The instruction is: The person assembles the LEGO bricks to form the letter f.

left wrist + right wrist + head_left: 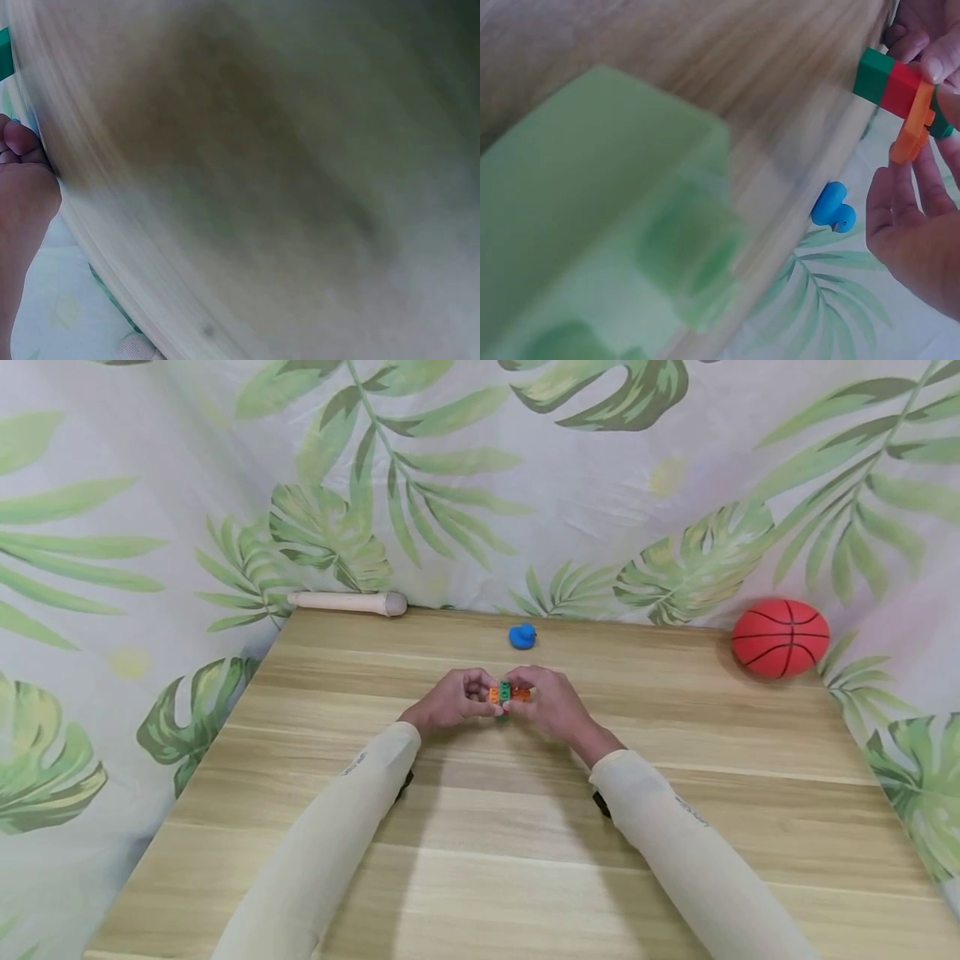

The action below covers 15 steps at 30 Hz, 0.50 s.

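Note:
Both hands meet over the middle of the table around a small assembly of toy bricks. My left hand (452, 700) pinches its left side, by an orange brick (493, 694). My right hand (551, 700) grips the right side, thumb and fingers around it. A green brick (505, 691) shows between them. In the right wrist view a red brick (900, 88) sits beside a green end (873, 73), with a flat orange piece (913, 127) crossing the assembly. The left wrist view catches only part of the left hand (26, 195) and a green corner (6, 54).
Beyond the hands sits a blue toy duck (522, 636). A pale microphone (348, 602) lies along the back left edge, and a red basketball (781, 638) rests at the back right. Leaf-print cloth (450, 485) hangs behind. A blurred pale green blocky shape (607, 187) looms in the right wrist view.

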Motion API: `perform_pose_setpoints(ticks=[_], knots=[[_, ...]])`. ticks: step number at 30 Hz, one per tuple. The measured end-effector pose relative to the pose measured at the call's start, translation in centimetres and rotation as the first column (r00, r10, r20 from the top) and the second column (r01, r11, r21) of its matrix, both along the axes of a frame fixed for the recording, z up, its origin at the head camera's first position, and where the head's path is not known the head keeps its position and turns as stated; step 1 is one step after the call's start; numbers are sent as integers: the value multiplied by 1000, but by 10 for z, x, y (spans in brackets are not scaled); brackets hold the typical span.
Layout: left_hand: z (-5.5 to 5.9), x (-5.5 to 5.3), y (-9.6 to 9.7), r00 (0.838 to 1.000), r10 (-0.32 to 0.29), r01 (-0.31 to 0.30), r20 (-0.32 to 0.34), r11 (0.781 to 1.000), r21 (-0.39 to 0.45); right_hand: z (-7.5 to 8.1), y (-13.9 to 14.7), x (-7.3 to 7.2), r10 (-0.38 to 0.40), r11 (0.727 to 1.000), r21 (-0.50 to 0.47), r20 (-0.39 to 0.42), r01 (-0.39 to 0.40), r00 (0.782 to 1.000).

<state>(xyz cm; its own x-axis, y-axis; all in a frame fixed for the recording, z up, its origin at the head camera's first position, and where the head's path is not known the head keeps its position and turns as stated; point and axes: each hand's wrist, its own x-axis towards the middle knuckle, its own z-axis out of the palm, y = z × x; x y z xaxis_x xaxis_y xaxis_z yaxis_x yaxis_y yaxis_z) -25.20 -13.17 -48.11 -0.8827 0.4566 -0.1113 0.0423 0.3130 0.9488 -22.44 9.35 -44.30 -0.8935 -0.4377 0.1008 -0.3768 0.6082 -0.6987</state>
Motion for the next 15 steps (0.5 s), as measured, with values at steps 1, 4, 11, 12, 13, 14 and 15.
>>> perform_pose_setpoints(ticks=[1,4,11,12,13,14,15], knots=[[-1,0,0,1000,-1,1,1,1000,2,0,1,0,6,1000,4,6,-7,1000],[-2,0,1,1000,-4,4,5,1000,6,3,6,3,47,998,37,38,-48,998],[-1,2,0,1000,11,-11,26,1000,4,4,42,14,48,996,61,168,-59,985],[-1,1,0,1000,11,-11,26,1000,2,2,52,15,45,996,63,171,-57,984],[-1,1,0,1000,11,-11,27,1000,-1,1,61,17,53,996,65,170,-65,984],[-1,1,0,1000,11,-11,28,1000,-3,-1,71,19,68,994,70,167,-81,984],[0,1,-1,1000,12,-11,28,1000,-4,-4,81,20,89,992,77,162,-102,983]])
